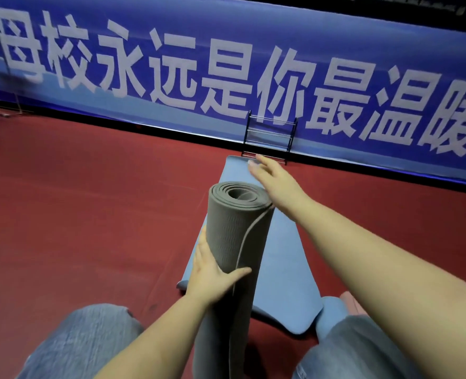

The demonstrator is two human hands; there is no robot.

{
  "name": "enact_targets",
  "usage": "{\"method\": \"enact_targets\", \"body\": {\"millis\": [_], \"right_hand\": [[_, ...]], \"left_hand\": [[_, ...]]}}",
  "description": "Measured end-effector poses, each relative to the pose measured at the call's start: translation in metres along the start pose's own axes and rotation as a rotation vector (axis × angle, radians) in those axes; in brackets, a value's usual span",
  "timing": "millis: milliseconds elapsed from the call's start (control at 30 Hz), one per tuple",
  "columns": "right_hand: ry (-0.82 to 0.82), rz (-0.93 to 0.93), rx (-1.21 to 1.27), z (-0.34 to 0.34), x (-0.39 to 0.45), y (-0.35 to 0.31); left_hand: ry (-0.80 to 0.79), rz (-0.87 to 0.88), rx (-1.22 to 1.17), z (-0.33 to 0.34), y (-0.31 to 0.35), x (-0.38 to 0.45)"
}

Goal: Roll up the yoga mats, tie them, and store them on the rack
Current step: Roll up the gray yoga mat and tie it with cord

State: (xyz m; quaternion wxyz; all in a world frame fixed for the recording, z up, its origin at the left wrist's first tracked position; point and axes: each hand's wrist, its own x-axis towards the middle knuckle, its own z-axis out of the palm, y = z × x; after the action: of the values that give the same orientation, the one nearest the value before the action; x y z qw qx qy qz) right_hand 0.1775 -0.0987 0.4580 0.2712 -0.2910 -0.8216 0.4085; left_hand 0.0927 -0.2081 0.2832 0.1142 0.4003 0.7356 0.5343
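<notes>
Denim-clad knees frame the grey rolled mat, which stands on end between them. Left hand grips the roll low down, thumb across the front, fingers curled behind. Right hand hovers just past the roll's top, fingers straight and relaxed, holding nothing. Blue mat lies flat behind the roll; rack stands beyond it. No tie visible. Risk: loose outer edge may spring open under a one-handed hold.
</notes>
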Motion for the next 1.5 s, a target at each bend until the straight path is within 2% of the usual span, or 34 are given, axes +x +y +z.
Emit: {"method": "enact_targets", "body": {"millis": [100, 267, 400, 500, 567, 667, 800, 933, 1100, 1133, 1267, 1433, 1500], "right_hand": [[0.266, -0.073, -0.21, 0.022, -0.033, 0.037], [0.304, 0.011, -0.103, 0.064, -0.049, 0.05], [0.45, 0.088, -0.163, 0.087, -0.031, 0.04], [0.552, 0.053, -0.134, 0.088, -0.019, 0.047], [0.547, 0.004, -0.118, 0.079, -0.012, 0.05], [0.485, -0.079, -0.146, 0.068, -0.001, 0.042], [0.36, -0.202, -0.262, 0.072, 0.02, 0.015], [0.221, -0.247, -0.415, 0.1, 0.046, 0.002], [-0.029, -0.185, -0.553, 0.184, 0.065, 0.031], [-0.08, -0.166, -0.55, 0.204, 0.066, 0.041], [-0.251, -0.156, -0.533, 0.28, 0.087, 0.07], [-0.43, -0.146, -0.578, 0.363, 0.118, 0.096], [-0.46, -0.15, -0.593, 0.394, 0.124, 0.111]], "left_hand": [[0.027, -0.016, -0.014, 0.002, 0.001, 0.007], [0.033, 0.005, -0.005, 0.011, 0.007, 0.006], [0.06, -0.007, -0.089, 0.016, 0.014, -0.001], [0.055, -0.059, -0.145, 0.013, 0.016, 0.004], [0.022, -0.105, -0.19, 0.004, 0.014, 0.014], [-0.09, -0.103, -0.152, -0.026, 0.01, 0.041], [-0.323, -0.047, -0.206, -0.068, 0.017, 0.085], [-0.416, -0.233, -0.353, -0.093, -0.004, 0.103], [-0.601, -0.365, -0.512, -0.11, -0.083, 0.097], [-0.591, -0.405, -0.55, -0.11, -0.103, 0.093], [-0.367, -0.59, -0.628, -0.118, -0.183, 0.083], [-0.236, -0.8, -0.689, -0.126, -0.265, 0.083], [-0.234, -0.852, -0.683, -0.13, -0.3, 0.08]]}}
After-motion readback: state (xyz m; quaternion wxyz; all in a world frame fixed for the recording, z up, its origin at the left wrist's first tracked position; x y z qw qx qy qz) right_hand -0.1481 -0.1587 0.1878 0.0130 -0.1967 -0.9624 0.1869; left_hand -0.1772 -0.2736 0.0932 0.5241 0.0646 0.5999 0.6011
